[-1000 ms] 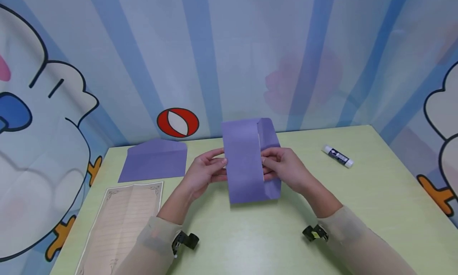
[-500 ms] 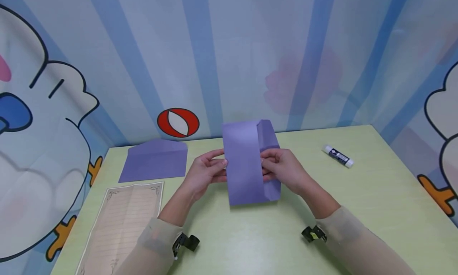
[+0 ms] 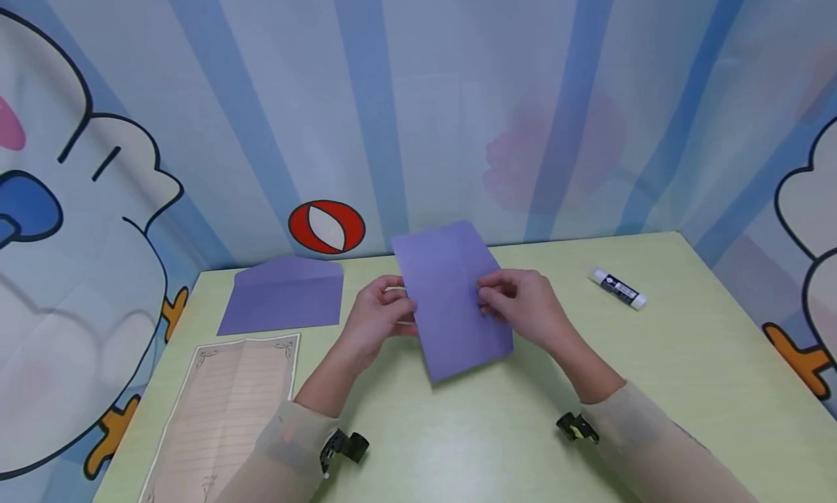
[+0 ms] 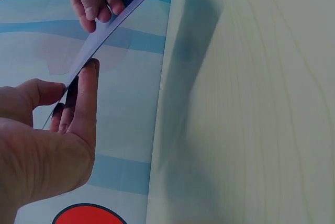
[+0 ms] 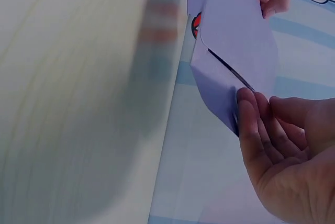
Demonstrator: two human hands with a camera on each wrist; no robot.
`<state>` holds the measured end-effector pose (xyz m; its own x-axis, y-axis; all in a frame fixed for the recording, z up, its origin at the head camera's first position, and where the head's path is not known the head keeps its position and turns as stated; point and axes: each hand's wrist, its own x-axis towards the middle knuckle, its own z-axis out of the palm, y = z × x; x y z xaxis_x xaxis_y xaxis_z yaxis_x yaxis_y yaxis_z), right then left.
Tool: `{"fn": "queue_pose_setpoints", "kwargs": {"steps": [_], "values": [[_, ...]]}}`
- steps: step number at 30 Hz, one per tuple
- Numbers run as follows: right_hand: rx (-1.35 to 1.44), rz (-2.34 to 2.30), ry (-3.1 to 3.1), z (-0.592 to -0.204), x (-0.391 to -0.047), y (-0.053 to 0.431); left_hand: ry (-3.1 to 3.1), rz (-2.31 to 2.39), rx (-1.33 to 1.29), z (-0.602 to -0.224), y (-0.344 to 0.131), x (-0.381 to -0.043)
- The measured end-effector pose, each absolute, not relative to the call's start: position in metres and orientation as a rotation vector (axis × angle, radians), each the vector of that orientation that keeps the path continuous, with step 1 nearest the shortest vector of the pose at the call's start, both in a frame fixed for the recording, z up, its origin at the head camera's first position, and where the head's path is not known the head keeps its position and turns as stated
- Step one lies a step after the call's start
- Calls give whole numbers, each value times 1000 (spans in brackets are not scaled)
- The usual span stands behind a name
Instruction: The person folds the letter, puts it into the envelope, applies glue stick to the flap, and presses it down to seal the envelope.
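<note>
A purple paper envelope (image 3: 447, 307) is held tilted above the table at the middle of the head view. My left hand (image 3: 378, 318) pinches its left edge between thumb and fingers. At the right side my right hand (image 3: 526, 305) pinches the paper near the flap. In the right wrist view the side of the envelope (image 5: 241, 25) turned to that camera shows a dark slit along the flap, with my right fingers (image 5: 251, 119) at its lower end. Seen from the left wrist, the envelope (image 4: 99, 35) is nearly edge-on.
Another purple envelope (image 3: 281, 299) lies at the table's back left. A lined, bordered letter sheet (image 3: 225, 408) with a crease lies in front of it. A glue stick (image 3: 617, 288) rests at the right. A printed curtain (image 3: 445, 125) stands behind the table (image 3: 458, 445).
The envelope has turned in my hands and its top now leans left. In the head view the flap and its opening, visible before on the right, now look closed flat.
</note>
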<state>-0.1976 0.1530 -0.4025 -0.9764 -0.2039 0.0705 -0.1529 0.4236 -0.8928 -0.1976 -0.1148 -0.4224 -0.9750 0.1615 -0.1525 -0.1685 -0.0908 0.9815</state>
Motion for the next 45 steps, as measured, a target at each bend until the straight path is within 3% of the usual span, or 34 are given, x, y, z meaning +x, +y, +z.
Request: {"fn": "queue_pose_setpoints", "kwargs": {"steps": [10,19,30,45], "values": [[-158,-1682,2837,-404,-198,172,1859,2349,-125,-425,-116,-198],[75,-1922,2152,-419,-195,170,1683,2475,-107,-426,-109,-192],[-46,-1990,1953,-431,-188,158,1609,2495,-116,-431,-99,-179],[-97,-1760,2158,-427,-191,188,2026,2284,-335,-431,-142,-183]]}}
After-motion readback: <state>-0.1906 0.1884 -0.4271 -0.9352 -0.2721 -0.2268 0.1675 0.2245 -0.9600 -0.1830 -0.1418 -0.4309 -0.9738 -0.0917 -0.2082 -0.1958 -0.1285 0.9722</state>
